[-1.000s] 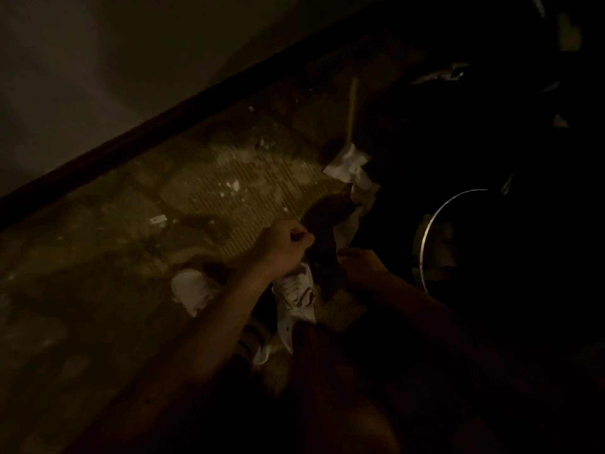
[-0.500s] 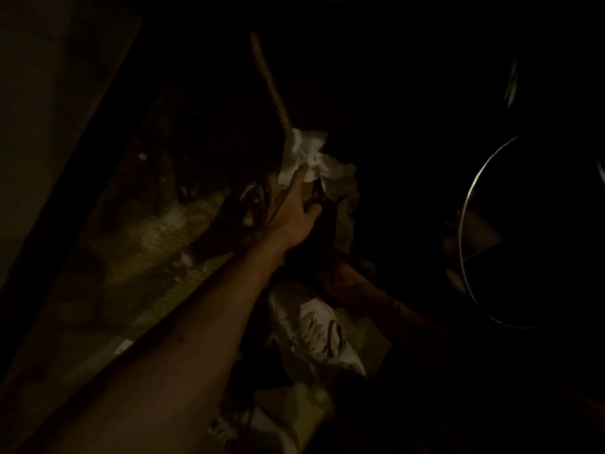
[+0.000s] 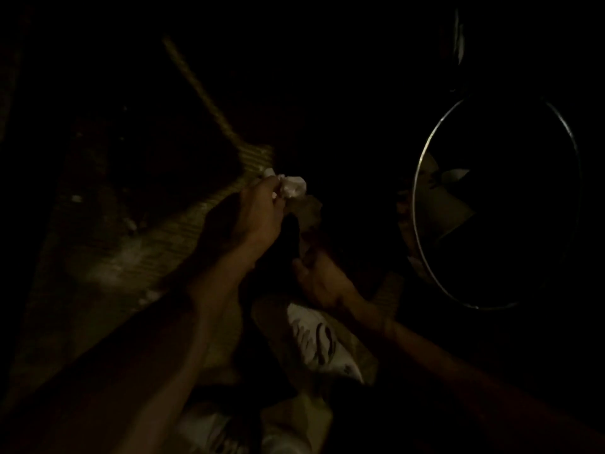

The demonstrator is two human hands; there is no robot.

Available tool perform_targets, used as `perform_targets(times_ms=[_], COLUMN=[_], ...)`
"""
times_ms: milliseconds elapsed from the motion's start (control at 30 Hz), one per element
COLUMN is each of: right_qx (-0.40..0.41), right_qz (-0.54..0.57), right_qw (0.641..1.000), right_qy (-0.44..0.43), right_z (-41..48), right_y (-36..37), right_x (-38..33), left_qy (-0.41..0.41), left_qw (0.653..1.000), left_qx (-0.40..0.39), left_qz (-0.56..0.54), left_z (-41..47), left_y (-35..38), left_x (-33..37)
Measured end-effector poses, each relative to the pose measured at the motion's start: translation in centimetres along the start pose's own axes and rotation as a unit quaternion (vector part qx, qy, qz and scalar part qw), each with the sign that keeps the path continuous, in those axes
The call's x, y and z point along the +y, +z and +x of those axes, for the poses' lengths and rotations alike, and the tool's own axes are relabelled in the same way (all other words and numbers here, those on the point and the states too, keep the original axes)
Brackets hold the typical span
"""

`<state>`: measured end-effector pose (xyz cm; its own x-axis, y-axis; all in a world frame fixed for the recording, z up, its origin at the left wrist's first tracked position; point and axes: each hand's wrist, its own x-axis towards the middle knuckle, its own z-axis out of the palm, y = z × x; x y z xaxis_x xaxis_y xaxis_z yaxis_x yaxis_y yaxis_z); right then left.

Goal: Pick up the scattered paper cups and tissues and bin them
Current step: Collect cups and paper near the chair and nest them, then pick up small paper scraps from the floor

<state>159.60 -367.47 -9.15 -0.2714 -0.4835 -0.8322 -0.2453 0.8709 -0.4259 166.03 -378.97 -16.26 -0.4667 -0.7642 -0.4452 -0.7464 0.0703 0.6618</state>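
Bottom centre, planted on the floor: a white sneaker [image 3: 314,342], toe towards the work. Just above it, right hand [image 3: 324,283] curled, apparently pinching the lower end of a brownish wad [image 3: 309,211], kept upright as a gathered bundle. Above and left, left hand [image 3: 258,214] closed round a crumpled white tissue [image 3: 293,186], lifted clear of the ribbed floor [image 3: 163,250] and brought just beside the wad's top, likely to join both handfuls for one trip. At right of frame, well apart from both hands: the bin [image 3: 422,158], ringed by a bright metal rim, mouth open, with pale paper cups [image 3: 442,204] already inside. Between hands and rim, only darkness; impossible to tell whether clear. Upper left, a slanted stick [image 3: 199,90], away from the rightward path. Too dim to spot remaining litter.
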Motion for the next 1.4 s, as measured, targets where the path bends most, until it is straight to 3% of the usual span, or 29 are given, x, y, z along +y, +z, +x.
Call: perform_targets(times_ms=[167, 300, 400, 500, 633, 767, 900, 1000, 1200, 1267, 1400], right_qx=[0.162, 0.221, 0.257, 0.256, 0.197, 0.153, 0.135, 0.098, 0.055, 0.027, -0.08], right_qz=[0.032, 0.082, 0.088, 0.085, 0.057, -0.048, -0.125, -0.154, -0.208, -0.224, -0.259], right_qw=[0.977, 0.959, 0.955, 0.961, 0.979, 0.987, 0.981, 0.972, 0.909, 0.88, 0.804], right_qy=[-0.138, -0.16, -0.119, -0.06, -0.009, 0.006, -0.054, -0.148, -0.356, -0.417, -0.529], right_z=[-9.5, -16.7, -19.7, -20.4, -19.0, -18.4, -22.2, -27.2, -40.2, -45.9, -58.6], right_y=[-2.4, -6.6, -10.5, -14.0, -17.3, -18.6, -19.0, -19.1, -17.7, -15.9, -10.1], right_x=[-4.9, -6.5, -5.8, -3.9, -1.8, -0.3, -1.9, -6.2, -18.4, -21.9, -27.6], left_qy=[-0.059, -0.023, -0.026, -0.08, -0.115, -0.108, -0.128, -0.114, -0.106, -0.109, -0.136], left_qw=[0.967, 0.944, 0.934, 0.932, 0.919, 0.924, 0.93, 0.95, 0.961, 0.953, 0.893], left_qx=[0.028, 0.029, -0.025, -0.106, -0.232, -0.248, -0.142, -0.041, 0.117, 0.193, 0.356], left_qz=[-0.246, -0.329, -0.356, -0.337, -0.297, -0.272, -0.313, -0.286, -0.226, -0.208, -0.24], left_z=[-9.2, -13.6, -14.0, -13.5, -12.3, -12.7, -16.5, -21.4, -34.0, -40.3, -56.5], left_y=[-7.5, -9.8, -8.9, -5.9, -3.0, -3.0, -7.5, -14.0, -29.5, -34.8, -44.5], left_x=[7.0, 15.5, 20.9, 24.1, 24.8, 23.9, 23.8, 24.7, 28.3, 29.6, 31.9])
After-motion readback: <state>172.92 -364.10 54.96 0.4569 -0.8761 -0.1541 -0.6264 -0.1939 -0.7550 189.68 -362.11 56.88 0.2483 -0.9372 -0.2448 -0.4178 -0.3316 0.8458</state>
